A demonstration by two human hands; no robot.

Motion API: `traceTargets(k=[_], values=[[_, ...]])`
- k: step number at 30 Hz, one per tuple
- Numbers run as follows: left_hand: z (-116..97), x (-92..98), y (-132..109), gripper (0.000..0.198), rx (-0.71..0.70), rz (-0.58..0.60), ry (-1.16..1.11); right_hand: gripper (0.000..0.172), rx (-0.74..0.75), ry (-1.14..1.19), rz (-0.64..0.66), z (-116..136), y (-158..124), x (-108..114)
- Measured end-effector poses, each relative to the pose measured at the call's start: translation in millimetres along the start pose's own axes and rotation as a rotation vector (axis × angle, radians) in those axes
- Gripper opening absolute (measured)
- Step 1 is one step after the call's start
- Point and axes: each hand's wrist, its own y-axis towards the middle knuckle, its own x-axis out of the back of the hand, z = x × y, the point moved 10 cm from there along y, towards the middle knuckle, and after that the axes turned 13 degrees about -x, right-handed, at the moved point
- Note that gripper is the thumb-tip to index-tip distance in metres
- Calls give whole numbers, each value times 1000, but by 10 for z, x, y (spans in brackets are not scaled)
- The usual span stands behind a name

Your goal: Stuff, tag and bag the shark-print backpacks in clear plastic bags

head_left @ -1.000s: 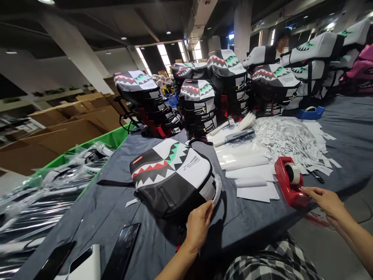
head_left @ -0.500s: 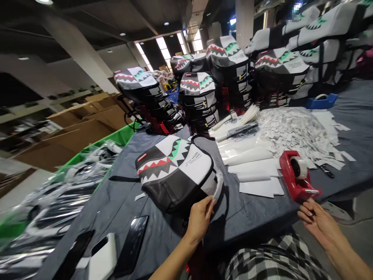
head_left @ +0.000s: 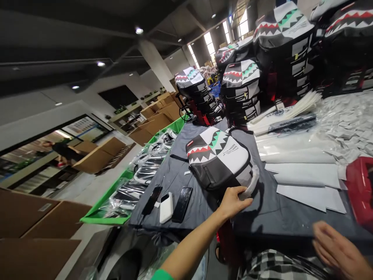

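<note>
The left hand point(head_left: 234, 203) rests against the lower edge of a shark-print backpack point(head_left: 218, 157) lying flat on the grey-covered surface point(head_left: 271, 225), its fingers point(head_left: 243, 196) together, clamping unclear. The blurred right hand point(head_left: 338, 251), fingers apart, is near a red tape dispenser point(head_left: 359, 190).

a black-and-white fabric backpack point(head_left: 217, 157) with a printed red shark mouth and green eyes, lying flat on a grey cloth-covered table point(head_left: 166, 175), thin strap trailing left.
</note>
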Motion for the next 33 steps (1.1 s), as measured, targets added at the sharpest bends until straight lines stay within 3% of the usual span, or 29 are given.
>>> traceTargets(k=[4,6,8,12,17,22,26,33], values=[[-59,-6,-27,50,20,55,-27,60,48,-270,301,313,289,-1240],[-77,13,-42,60,34,42,-22,64,90,-289,403,369,420,-1638],[-101,35,-48,66,27,12,-12,65,99,-299,438,301,531,-1824],[-91,26,-54,63,4,-36,-14,65,95,-307,409,91,680,-1836],[76,-3,-77,50,64,-114,-146,66,65,-320,383,-24,823,-1789],[66,-30,-60,40,51,-82,-183,64,26,-347,375,-53,878,-1729],[43,-13,-64,44,-4,-104,-178,66,-8,-338,349,-27,937,-1721],[52,27,-130,39,-74,-146,-71,74,-53,-179,253,-71,1068,-1738]])
